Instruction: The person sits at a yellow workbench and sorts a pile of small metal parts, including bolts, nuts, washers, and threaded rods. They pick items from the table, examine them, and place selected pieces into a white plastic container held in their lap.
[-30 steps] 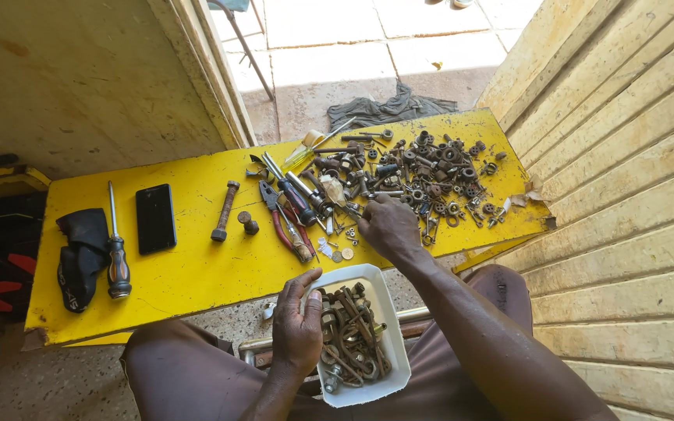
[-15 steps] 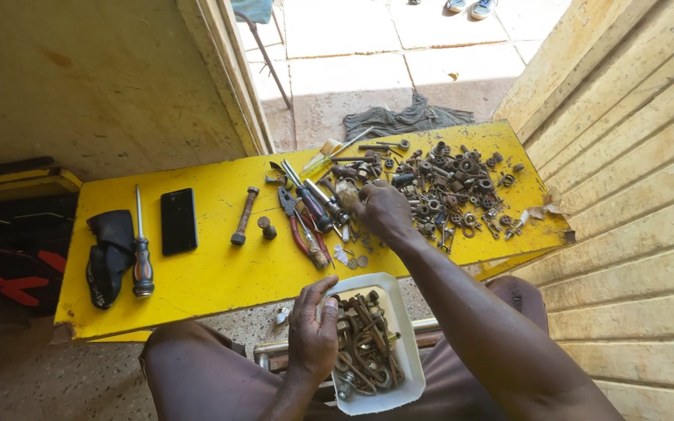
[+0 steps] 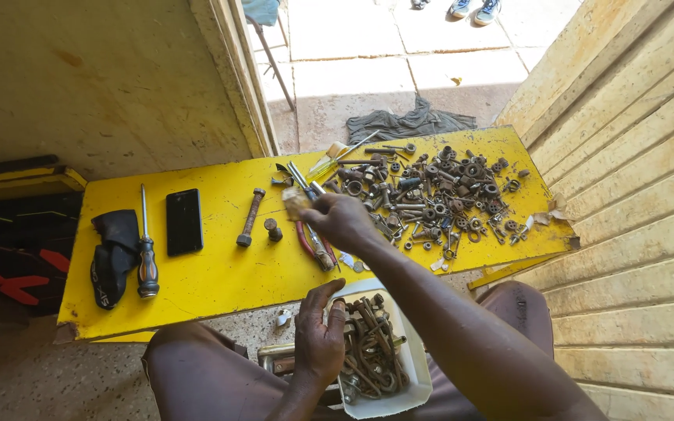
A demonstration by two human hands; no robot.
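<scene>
My right hand (image 3: 342, 221) hovers over the yellow board (image 3: 220, 273), pinching a small pale rusty piece (image 3: 296, 201) above the red-handled pliers (image 3: 312, 243). My left hand (image 3: 320, 335) rests on the rim of a white tray (image 3: 415, 382) on my lap, which holds several rusty bolts and hooks. A big heap of rusty nuts and bolts (image 3: 438, 195) covers the board's right part. A long bolt (image 3: 249, 217) and a short nut (image 3: 273, 229) lie left of my right hand.
On the board's left lie a black phone (image 3: 184, 221), a screwdriver (image 3: 147, 257) and a black pouch (image 3: 112, 253). A grey rag (image 3: 411, 123) lies on the floor beyond. Wooden planks (image 3: 633, 179) wall the right side. Another person's shoes (image 3: 473, 8) show at top.
My right hand has lifted from the heap and shifted left, now holding a small piece. The view has moved closer and tilted down; my left hand stays on the tray.
</scene>
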